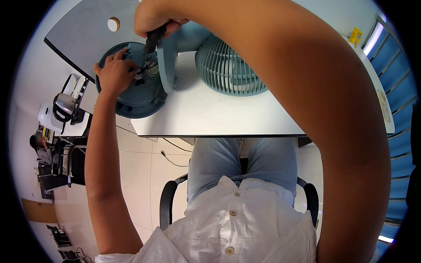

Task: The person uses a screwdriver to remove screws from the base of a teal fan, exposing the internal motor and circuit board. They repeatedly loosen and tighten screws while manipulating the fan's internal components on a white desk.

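Note:
A round blue-grey fan base (140, 112) lies with its hollow side up at the left of the white table, showing wires and small parts inside. My left hand (115, 73) rests over it with fingers spread, the fingertips touching its inside and rim. My right hand (153, 19) is closed round a black screwdriver-like tool (152, 40), which points down into the base; its tip is hard to make out. Beside the base stands a blue-grey panel (167, 65) on edge. Right of that, partly behind my right arm, is the fan's slatted grille (219, 70).
The white table (210, 114) has a dark front edge near my lap. A grey board with a round hole (87, 33) adjoins at far left. A kettle (66, 105) and a seated person (41, 147) are further left. A cable (173, 160) lies on the floor.

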### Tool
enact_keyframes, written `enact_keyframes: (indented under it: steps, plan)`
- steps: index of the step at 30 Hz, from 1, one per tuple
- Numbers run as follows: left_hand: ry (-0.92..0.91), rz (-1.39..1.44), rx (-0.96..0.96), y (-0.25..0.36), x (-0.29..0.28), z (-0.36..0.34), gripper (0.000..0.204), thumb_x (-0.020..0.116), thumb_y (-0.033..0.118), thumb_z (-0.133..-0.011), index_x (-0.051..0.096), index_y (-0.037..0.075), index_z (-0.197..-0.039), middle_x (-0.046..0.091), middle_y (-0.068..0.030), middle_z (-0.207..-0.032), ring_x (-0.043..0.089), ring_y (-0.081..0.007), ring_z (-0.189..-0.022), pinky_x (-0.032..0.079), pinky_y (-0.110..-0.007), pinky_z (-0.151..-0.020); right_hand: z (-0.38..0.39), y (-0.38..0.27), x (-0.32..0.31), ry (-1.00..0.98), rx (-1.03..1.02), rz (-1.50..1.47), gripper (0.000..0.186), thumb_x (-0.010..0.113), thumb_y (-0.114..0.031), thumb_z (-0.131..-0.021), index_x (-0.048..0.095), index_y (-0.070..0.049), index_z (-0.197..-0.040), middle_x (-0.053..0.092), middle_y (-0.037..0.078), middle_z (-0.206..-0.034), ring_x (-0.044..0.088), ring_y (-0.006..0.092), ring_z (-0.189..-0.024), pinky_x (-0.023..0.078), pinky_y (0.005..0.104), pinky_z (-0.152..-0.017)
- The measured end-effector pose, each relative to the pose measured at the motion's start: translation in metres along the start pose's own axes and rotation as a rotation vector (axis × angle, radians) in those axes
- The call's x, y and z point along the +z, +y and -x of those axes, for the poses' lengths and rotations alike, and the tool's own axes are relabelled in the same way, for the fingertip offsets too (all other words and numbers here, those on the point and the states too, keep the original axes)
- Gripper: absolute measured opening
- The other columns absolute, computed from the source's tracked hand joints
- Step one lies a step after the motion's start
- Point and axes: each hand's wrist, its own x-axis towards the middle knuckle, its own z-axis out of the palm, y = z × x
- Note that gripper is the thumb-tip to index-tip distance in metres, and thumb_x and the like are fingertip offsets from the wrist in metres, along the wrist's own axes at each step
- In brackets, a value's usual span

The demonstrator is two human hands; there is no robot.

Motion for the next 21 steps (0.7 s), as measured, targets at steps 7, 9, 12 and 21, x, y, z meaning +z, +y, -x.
enact_keyframes:
  steps: [7,9,12,21]
  plan:
    - [0.007,0.036,-0.009,-0.001,-0.002,0.005,0.021,0.076,0.026,-0.078,0.078,0.032,-0.097,0.045,0.0053,-0.153,0.042,-0.0223,-0.139,0.023,-0.072,-0.108,0.001,-0.008,0.004,-0.062,-0.112,0.303,0.032,0.055,-0.024,-0.089,0.076,-0.001,-0.098,0.072,0.021,-0.107,0.068,0.0351,-0.095,0.052,0.0482,-0.081]
    - [0.034,0.054,-0.003,0.000,-0.001,0.007,0.019,0.076,0.026,-0.078,0.079,0.031,-0.096,0.047,0.0056,-0.152,0.043,-0.0216,-0.138,0.023,-0.072,-0.108,0.019,-0.002,0.001,0.122,0.036,0.141,0.033,0.056,-0.026,-0.089,0.076,-0.001,-0.099,0.072,0.021,-0.109,0.068,0.0369,-0.099,0.052,0.0485,-0.084]
    - [0.101,0.082,0.014,-0.001,0.002,0.010,0.018,0.076,0.024,-0.077,0.079,0.030,-0.093,0.048,0.0047,-0.150,0.044,-0.0221,-0.136,0.024,-0.071,-0.108,0.022,0.008,-0.003,0.210,-0.036,0.219,0.023,0.066,-0.023,-0.078,0.072,-0.006,-0.093,0.068,0.016,-0.088,0.066,0.0346,-0.085,0.052,0.0434,-0.076]
    - [0.243,0.199,0.060,-0.005,0.008,0.021,0.015,0.071,0.016,-0.073,0.079,0.023,-0.084,0.052,-0.0040,-0.145,0.046,-0.0297,-0.134,0.022,-0.069,-0.108,0.012,0.033,-0.008,0.351,-0.495,0.412,0.020,0.072,-0.018,-0.069,0.067,-0.013,-0.088,0.062,0.008,-0.074,0.063,0.0297,-0.076,0.047,0.0435,-0.065]
